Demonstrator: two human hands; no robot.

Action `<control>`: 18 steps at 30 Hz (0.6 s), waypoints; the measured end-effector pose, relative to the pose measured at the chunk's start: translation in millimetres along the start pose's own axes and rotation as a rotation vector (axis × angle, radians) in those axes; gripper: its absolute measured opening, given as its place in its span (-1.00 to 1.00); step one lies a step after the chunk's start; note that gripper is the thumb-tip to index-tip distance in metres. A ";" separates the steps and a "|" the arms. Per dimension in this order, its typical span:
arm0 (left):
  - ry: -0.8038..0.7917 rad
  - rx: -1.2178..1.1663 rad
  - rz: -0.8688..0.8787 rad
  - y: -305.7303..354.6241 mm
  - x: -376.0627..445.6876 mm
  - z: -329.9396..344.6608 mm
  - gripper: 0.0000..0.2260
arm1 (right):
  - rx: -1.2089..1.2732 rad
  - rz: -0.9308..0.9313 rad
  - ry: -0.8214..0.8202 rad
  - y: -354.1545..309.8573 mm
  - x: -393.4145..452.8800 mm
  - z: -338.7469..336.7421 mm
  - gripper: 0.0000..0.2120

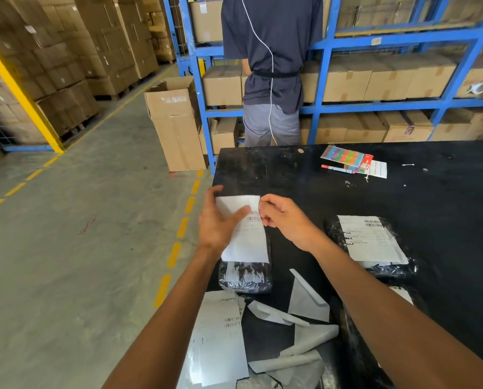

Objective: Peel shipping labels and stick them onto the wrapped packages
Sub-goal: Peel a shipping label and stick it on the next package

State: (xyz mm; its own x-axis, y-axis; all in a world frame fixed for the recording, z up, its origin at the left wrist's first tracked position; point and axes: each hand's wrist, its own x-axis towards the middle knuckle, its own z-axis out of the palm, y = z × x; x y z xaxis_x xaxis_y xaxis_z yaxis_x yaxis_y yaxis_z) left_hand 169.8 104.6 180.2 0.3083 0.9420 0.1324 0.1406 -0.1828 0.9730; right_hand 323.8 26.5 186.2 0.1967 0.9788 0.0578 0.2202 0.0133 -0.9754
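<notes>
— White paper first: you have one label up between your two hands, above the near-left edge of the black table. Your left hand holds its left side with the thumb laid across the face, and your right hand pinches the top right corner by the barcode. To me that reads as the peel just starting, backing not yet off.

— So how much have I got done?

— One wrapped package, to your right on the table, already carries a label flat on its top. Loose backing sheets lie curled near you, more than one, so you have probably stuck more labels than that single package shows. A dark bundle by your right forearm seems to have a white corner on it, but I cannot tell if it is labelled.

— And what is left?

— The package straight under the label you hold looks bare of a shipping label; I judge this one is meant for it. Then there is the stack of unpeeled labels at the near-left corner, so several more rounds remain. How many packages still wait I cannot see.

— Anything else around?

— Coloured sticky tabs and a marker sit at the far side, well apart from your work. A person stands with their back to you at the blue shelving.
</notes>
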 end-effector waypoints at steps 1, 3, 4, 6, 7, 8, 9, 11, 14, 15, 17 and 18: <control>0.016 0.055 0.053 -0.6 -0.1 3.4 -0.31 | 0.004 0.001 0.006 -1.1 0.5 1.0 -0.81; 0.079 0.207 0.187 1.6 -2.1 9.8 -0.30 | 0.023 0.000 0.017 -4.3 0.1 3.4 -0.79; 0.098 0.237 0.248 3.2 -2.4 11.9 -0.41 | 0.034 -0.002 0.024 -6.0 -0.2 4.5 -0.77; 0.042 0.109 0.296 5.8 -3.1 15.5 -0.74 | 0.056 0.000 0.043 -7.4 -0.2 5.8 -0.76; -0.004 0.034 0.287 8.3 -5.2 16.9 -0.85 | 0.055 0.000 0.054 -6.1 0.8 5.8 -0.76; -0.023 -0.026 0.267 7.9 -5.7 18.0 -0.91 | 0.035 -0.006 0.063 -4.0 1.8 5.3 -0.78; -0.034 -0.062 0.252 8.5 -7.4 18.7 -0.94 | 0.012 -0.016 0.071 -0.7 3.0 5.0 -0.82; -0.055 -0.084 0.225 12.1 -8.6 19.1 -0.96 | -0.059 -0.041 0.079 2.5 4.6 3.2 -0.85; -0.066 -0.046 0.180 13.9 -6.5 18.5 -0.90 | -0.206 -0.079 0.086 0.2 3.8 1.2 -0.81; -0.065 -0.040 0.159 13.4 -4.9 17.9 -0.90 | -0.236 -0.091 0.085 -0.7 3.9 1.1 -0.80; -0.071 -0.049 0.126 12.3 -3.3 17.0 -0.92 | -0.285 -0.100 0.082 -1.6 3.6 0.9 -0.79; -0.072 -0.052 0.118 12.3 -3.8 17.0 -0.93 | -0.306 -0.100 0.083 -1.2 3.7 0.6 -0.79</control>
State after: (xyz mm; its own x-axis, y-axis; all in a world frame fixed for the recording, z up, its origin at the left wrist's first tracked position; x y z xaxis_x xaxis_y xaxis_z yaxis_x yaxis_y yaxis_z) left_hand 186.4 94.0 188.5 0.3866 0.8919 0.2345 0.0514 -0.2746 0.9602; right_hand 323.7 30.2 187.5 0.2338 0.9556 0.1793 0.5167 0.0342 -0.8555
